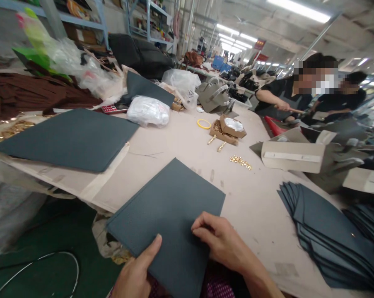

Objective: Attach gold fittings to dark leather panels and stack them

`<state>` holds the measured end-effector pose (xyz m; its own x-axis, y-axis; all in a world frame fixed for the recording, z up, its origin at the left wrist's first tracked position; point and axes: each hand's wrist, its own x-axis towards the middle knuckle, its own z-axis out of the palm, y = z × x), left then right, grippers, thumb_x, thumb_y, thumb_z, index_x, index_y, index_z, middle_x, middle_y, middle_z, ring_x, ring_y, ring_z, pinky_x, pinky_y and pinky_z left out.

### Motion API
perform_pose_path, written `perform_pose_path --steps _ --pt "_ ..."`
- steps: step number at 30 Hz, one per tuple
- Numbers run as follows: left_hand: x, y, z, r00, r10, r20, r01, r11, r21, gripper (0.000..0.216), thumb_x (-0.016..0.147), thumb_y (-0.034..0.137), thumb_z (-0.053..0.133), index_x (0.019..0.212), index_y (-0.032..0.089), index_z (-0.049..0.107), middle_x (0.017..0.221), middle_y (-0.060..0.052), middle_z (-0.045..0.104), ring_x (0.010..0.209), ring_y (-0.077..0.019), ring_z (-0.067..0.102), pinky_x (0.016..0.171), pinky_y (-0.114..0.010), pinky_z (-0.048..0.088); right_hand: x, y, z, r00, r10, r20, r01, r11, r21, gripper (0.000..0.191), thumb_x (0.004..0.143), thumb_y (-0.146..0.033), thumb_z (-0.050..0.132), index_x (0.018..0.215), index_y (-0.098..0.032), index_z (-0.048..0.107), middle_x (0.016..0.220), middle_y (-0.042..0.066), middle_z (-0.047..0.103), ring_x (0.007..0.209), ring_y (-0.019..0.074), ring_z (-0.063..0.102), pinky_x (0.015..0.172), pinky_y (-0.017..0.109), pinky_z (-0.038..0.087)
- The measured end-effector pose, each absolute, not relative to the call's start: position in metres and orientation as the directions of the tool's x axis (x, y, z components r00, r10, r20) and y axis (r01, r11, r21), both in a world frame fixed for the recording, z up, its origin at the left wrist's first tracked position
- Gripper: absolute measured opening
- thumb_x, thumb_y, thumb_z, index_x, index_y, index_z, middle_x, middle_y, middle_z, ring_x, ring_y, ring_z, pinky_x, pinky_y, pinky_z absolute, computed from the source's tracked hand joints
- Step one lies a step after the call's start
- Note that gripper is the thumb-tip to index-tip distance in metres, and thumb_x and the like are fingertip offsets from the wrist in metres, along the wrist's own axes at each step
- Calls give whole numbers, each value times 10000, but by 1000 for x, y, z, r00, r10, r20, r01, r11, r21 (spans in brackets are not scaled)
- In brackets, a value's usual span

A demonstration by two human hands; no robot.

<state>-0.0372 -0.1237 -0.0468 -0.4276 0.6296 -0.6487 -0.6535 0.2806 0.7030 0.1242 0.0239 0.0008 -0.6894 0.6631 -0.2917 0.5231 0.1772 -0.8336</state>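
A dark blue-grey leather-like panel (pixel 174 198) lies tilted in front of me, its far part over the table and its near corner toward my lap. My left hand (pixel 140 265) grips its lower left edge, thumb on top and fingers hidden underneath. Over the panel's right part, my right hand (pixel 214 238) has thumb and fingertips closed in a pinch close to the surface. Whatever is in that pinch, if anything, is too small to make out. Beyond the panel lie small gold metal pieces (pixel 241 162) and a cardboard box (pixel 224 131) with more gold pieces.
A flat stack of blue-grey panels (pixel 68 138) sits at the left, and a fanned pile (pixel 326 231) at the right. Grey-beige bag parts (pixel 292 155) line the right side. A yellow tape ring (pixel 203 123) and plastic-wrapped bundle (pixel 148 111) lie farther back. Co-workers (pixel 286 97) stand across the table.
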Motion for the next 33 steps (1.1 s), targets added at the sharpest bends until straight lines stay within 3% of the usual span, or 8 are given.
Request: perform_pose_path --steps 3,7,13,23,26,28,30,33 --pt "-33 -110 -36 -319 616 -720 -830 187 526 473 720 240 738 1178 213 623 1206 -50 664 1244 -311 512 1072 -471 432 126 31 -10 -617 728 -299 484 52 -873 100 841 -234 541 821 -182 623 725 -16 590 674 114 526 620 245 397" --pt "-29 -101 -29 -262 601 -755 -904 121 410 457 743 172 723 1185 131 615 1193 -116 664 1126 -299 606 989 -446 517 116 31 -19 -580 758 -298 410 -44 -911 128 831 -256 551 842 -165 642 703 -4 599 655 108 542 611 234 429" --pt "-28 -102 -30 -260 574 -777 -914 113 389 442 759 169 716 1190 159 619 1154 -91 687 1086 -269 631 958 -381 542 96 25 -18 -644 665 -378 311 -223 -924 132 783 -270 618 799 -142 648 662 -4 605 607 91 558 600 213 476" --pt "-32 -99 -26 -112 634 -765 -951 154 267 379 743 229 742 1111 182 664 1101 -29 713 1112 -256 618 984 -385 530 89 29 -17 -669 588 -455 376 -261 -889 126 754 -277 658 784 -155 676 649 -18 589 564 69 524 544 181 447" --pt "-33 -102 -30 -133 657 -742 -914 209 348 390 747 287 735 1113 172 663 1103 -44 711 1149 -276 595 1006 -409 512 86 28 -17 -667 590 -455 389 -245 -888 122 757 -272 655 789 -156 670 647 -22 582 549 65 518 533 178 446" --pt "-35 -106 -37 -200 679 -706 -798 306 520 390 789 379 677 1112 160 666 1092 -63 712 1156 -289 590 1009 -441 504 83 27 -17 -657 591 -467 392 -262 -882 119 758 -266 649 794 -152 658 627 -28 565 535 63 510 522 175 440" --pt "-38 -114 -48 -261 697 -667 -632 399 664 374 831 427 594 1078 162 686 1084 -67 713 1166 -285 584 1029 -457 480 81 27 -17 -649 594 -475 388 -279 -878 119 755 -263 648 785 -149 641 611 -32 552 525 64 506 513 177 435" --pt "-45 -133 -70 -374 778 -504 -212 457 864 285 804 308 580 1043 220 707 1090 -21 711 1160 -269 591 1046 -448 458 79 26 -18 -637 610 -471 374 -290 -881 157 740 -280 671 819 -163 602 622 -43 547 520 78 515 493 194 434"
